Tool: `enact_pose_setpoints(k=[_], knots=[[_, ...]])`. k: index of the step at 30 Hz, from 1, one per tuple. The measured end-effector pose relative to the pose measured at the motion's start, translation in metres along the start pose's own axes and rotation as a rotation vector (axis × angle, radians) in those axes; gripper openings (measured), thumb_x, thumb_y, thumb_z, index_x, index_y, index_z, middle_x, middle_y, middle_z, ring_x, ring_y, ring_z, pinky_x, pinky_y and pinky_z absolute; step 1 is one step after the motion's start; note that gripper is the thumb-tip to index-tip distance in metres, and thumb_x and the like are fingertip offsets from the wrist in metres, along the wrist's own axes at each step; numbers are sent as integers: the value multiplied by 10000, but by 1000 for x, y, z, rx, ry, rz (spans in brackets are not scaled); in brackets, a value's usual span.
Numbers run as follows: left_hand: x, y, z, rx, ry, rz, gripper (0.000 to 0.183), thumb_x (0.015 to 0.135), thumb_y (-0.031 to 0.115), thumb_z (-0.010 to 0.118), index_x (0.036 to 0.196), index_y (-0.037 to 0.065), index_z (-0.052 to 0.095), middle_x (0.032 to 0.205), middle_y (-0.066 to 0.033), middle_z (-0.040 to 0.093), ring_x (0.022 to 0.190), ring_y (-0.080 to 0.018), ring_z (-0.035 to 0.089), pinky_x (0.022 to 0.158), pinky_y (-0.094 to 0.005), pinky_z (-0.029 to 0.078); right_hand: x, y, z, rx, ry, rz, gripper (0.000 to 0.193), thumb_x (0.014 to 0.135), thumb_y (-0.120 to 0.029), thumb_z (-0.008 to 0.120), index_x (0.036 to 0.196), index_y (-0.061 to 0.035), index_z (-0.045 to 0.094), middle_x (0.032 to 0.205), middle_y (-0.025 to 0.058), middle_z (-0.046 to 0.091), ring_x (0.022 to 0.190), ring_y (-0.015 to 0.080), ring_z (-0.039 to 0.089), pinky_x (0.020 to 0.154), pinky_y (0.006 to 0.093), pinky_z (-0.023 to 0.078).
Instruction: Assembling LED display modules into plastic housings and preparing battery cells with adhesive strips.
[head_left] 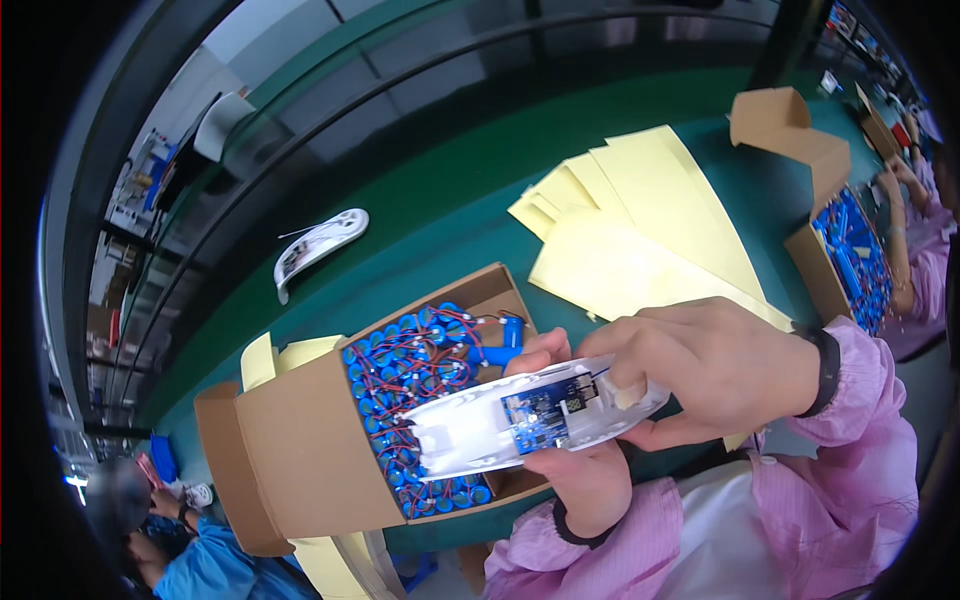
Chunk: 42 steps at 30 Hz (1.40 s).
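Both hands grip 1 white casing [500,425]: left hand [585,480] underneath, right hand [715,370] pinching its end.

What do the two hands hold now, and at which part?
Both hands hold one white plastic shell with a blue circuit board. The left hand supports it from below; the right hand grips its right end.

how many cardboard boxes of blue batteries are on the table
2: one open box just left of the hands, packed with blue cells and red wires; another open box at the far right by a co-worker. More may lie out of view.
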<state>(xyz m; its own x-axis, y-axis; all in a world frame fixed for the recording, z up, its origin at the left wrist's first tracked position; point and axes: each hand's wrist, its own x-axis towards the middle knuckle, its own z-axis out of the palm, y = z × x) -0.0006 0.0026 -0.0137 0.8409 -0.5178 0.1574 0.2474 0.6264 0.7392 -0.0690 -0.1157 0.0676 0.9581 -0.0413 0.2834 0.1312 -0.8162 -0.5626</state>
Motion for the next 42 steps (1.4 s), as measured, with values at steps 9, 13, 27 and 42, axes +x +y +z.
enact_pose_setpoints(k=[9,13,27,42], knots=[[10,7,-8,-31,73,-111,672,981,484,328,1421,-20,274,1437,-172,349,1354,-292,314,1145,-418,207,113,135,-35,-537,213,132,532,665,-118,759,1077,-67,427,929,166,628,873,366,620,736,425,494],[8,8,-12,-134,55,-177,537,974,363,350,1379,11,332,1393,-158,391,1288,-276,381,1092,-426,303,146,219,-35,-611,154,354,586,665,-144,793,1111,-60,423,952,193,630,949,396,608,802,453,480],[11,9,-19,-228,84,-294,404,953,349,403,1213,45,463,1292,-137,450,1186,-254,445,962,-399,395,285,191,115,-226,-38,8,982,657,-433,821,1390,-3,329,1228,279,542,1124,417,542,976,428,435],[11,15,-15,-57,-49,-149,709,973,430,437,1465,-28,210,1480,-166,310,1344,-305,337,1097,-489,301,148,58,8,257,21,-10,777,699,-192,813,1293,-21,342,978,166,681,913,261,665,803,306,477]])
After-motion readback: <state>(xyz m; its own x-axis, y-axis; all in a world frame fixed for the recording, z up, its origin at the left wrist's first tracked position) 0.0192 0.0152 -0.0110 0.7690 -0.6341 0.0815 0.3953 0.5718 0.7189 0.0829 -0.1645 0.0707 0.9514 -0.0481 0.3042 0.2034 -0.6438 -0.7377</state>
